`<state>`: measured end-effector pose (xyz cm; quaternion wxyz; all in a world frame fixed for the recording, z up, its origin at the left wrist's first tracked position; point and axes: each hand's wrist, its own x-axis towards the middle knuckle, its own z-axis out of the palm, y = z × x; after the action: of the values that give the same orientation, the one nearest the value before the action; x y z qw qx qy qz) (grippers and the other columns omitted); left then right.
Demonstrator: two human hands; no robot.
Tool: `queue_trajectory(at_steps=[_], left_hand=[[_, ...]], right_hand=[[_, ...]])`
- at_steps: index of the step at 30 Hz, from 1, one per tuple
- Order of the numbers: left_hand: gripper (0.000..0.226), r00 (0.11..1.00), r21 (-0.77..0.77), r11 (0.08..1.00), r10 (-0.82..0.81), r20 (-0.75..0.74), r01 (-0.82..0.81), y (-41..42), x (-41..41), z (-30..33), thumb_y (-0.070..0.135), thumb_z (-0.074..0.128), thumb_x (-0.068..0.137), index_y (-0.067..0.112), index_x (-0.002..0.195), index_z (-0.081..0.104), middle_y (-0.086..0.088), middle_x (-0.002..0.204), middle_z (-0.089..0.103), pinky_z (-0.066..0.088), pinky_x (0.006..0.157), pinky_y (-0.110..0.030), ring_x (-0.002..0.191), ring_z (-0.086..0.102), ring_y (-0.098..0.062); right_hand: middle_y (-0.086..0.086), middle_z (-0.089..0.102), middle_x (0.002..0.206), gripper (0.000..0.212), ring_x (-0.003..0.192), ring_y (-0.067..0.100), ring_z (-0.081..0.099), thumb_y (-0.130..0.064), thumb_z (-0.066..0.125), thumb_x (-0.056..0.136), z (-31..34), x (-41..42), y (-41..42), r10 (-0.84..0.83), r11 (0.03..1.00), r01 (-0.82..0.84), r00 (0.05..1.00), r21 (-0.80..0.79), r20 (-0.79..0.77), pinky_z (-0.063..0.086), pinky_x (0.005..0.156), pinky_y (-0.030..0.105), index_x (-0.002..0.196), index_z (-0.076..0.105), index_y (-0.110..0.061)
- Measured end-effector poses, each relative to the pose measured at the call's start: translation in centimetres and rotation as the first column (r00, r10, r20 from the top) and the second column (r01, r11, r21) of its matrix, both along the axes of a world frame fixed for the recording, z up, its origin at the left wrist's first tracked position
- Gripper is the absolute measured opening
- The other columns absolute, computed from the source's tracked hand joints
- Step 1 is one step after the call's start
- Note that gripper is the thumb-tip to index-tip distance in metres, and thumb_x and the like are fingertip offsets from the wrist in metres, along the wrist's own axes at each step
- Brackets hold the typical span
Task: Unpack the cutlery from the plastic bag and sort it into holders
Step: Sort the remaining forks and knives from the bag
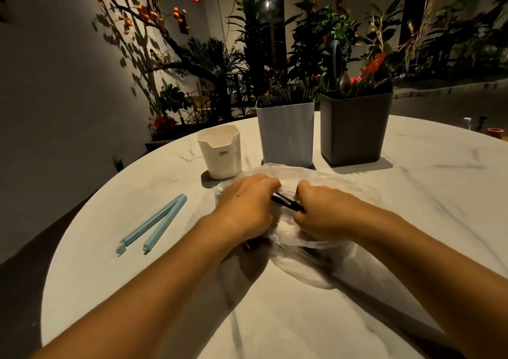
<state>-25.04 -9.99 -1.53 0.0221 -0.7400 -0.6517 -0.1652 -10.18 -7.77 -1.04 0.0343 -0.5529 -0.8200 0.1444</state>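
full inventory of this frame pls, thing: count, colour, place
table: 1, white marble look, round, fills the foreground
plastic bag: 1, clear, crumpled, table centre under both hands
cutlery piece: 1 plainly seen, black, between the two hands at the bag; more dark shapes show through the bag, count unclear
cup holder: 1, cream, lettered CRBW, left of the bins
grey-blue holder: 1, middle of the row, dark cutlery sticking out
dark grey holder: 1, right of the row, dark cutlery plus one red piece
bag clip: 1, light blue, open in a V, left on the table
plants: several, green with red and orange, behind the table
left hand: fingers curled on the bag
right hand: fingers curled on the cutlery piece
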Motion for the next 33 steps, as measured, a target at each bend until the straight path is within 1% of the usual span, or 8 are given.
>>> queue_trajectory(at_steps=[5, 8, 13, 15, 20, 23, 29, 33], left_hand=[[0.049, 0.969, 0.117, 0.993, -0.039, 0.245, 0.01, 0.2, 0.4, -1.4, 0.006, 0.063, 0.093, 0.025, 0.138, 0.056, -0.002, 0.126, 0.065, 0.052, 0.1, -0.04, 0.112, 0.061, -0.022], [0.059, 0.951, 0.14, 0.989, -0.091, 0.297, 0.051, 0.4, 0.0, -2.1, 0.01, 0.073, 0.089, 0.027, 0.141, 0.053, 0.0, 0.131, 0.064, 0.05, 0.104, -0.039, 0.117, 0.06, -0.02], [0.086, 0.984, 0.048, 0.997, -0.069, 0.165, 0.062, 0.1, -0.9, -2.3, 0.029, 0.068, 0.089, 0.034, 0.156, 0.015, 0.007, 0.164, 0.021, 0.022, 0.123, -0.037, 0.151, 0.017, -0.015], [0.092, 0.977, 0.01, 0.999, -0.046, 0.207, 0.045, 0.1, -1.3, -2.1, 0.026, 0.068, 0.086, 0.033, 0.155, 0.009, 0.005, 0.163, 0.019, 0.027, 0.121, -0.041, 0.149, 0.021, -0.018], [0.066, 0.85, 0.148, 0.989, -0.051, 0.525, -0.031, 0.0, -1.7, -1.6, 0.001, 0.059, 0.085, 0.032, 0.138, 0.036, 0.004, 0.144, 0.047, 0.04, 0.114, -0.046, 0.132, 0.043, -0.018], [0.038, 0.755, 0.254, 0.961, -0.089, 0.65, -0.105, 0.3, -2.4, -1.5, 0.001, 0.052, 0.097, 0.029, 0.123, 0.054, 0.001, 0.129, 0.061, 0.046, 0.109, -0.051, 0.125, 0.053, -0.025], [0.032, 0.848, 0.256, 0.964, -0.076, 0.524, -0.072, 0.3, -2.3, -2.1, 0.01, 0.059, 0.096, 0.027, 0.123, 0.063, 0.007, 0.129, 0.062, 0.048, 0.107, -0.048, 0.123, 0.054, -0.022], [0.034, 0.852, 0.194, 0.979, -0.054, 0.521, -0.057, 0.3, -2.4, -2.3, 0.013, 0.063, 0.094, 0.027, 0.125, 0.063, 0.004, 0.128, 0.062, 0.045, 0.11, -0.047, 0.124, 0.054, -0.021]], right_hand=[[-0.002, 0.058, 0.097, 0.039, 0.084, 0.017, 0.055, -0.055, 0.05, 0.096, -0.4, -0.2, -0.1, -0.016, 0.986, 0.002, 0.997, 0.168, 0.081, 0.05, 0.073, 0.031, 0.119, 0.047, -0.023], [-0.003, 0.05, 0.088, 0.04, 0.078, 0.018, 0.05, -0.05, 0.056, 0.095, -0.6, -0.6, -0.6, -0.023, 0.952, -0.04, 0.979, 0.302, 0.201, 0.038, 0.066, 0.03, 0.122, 0.048, -0.022], [-0.002, 0.048, 0.091, 0.047, 0.079, 0.018, 0.048, -0.034, 0.064, 0.093, -0.1, -0.6, -1.0, 0.012, 0.954, -0.063, 0.985, 0.293, 0.173, 0.039, 0.069, 0.029, 0.133, 0.043, -0.02], [-0.001, 0.05, 0.093, 0.046, 0.084, 0.018, 0.051, -0.027, 0.066, 0.092, -0.1, -0.4, -0.9, 0.016, 0.968, -0.037, 0.996, 0.25, 0.086, 0.046, 0.071, 0.03, 0.132, 0.042, -0.022], [-0.001, 0.058, 0.102, 0.02, 0.087, 0.016, 0.055, -0.02, 0.054, 0.1, 0.5, 0.3, -0.8, 0.11, 0.989, -0.101, 0.991, 0.109, -0.074, 0.055, 0.083, 0.034, 0.117, 0.048, -0.027], [0.001, 0.061, 0.102, 0.013, 0.086, 0.017, 0.055, -0.027, 0.046, 0.104, 1.0, 0.6, -1.0, 0.139, 0.988, -0.125, 0.974, 0.087, -0.182, 0.055, 0.085, 0.037, 0.115, 0.052, -0.027], [0.002, 0.062, 0.111, 0.025, 0.094, 0.02, 0.057, -0.022, 0.051, 0.102, 0.7, 0.9, -1.3, 0.105, 0.994, -0.102, 0.991, 0.042, -0.082, 0.055, 0.09, 0.038, 0.126, 0.051, -0.026], [0.001, 0.06, 0.117, 0.044, 0.094, 0.018, 0.056, -0.014, 0.057, 0.097, 0.7, 1.0, -1.5, 0.11, 0.994, -0.11, 0.992, 0.0, -0.063, 0.056, 0.088, 0.036, 0.135, 0.042, -0.028]])
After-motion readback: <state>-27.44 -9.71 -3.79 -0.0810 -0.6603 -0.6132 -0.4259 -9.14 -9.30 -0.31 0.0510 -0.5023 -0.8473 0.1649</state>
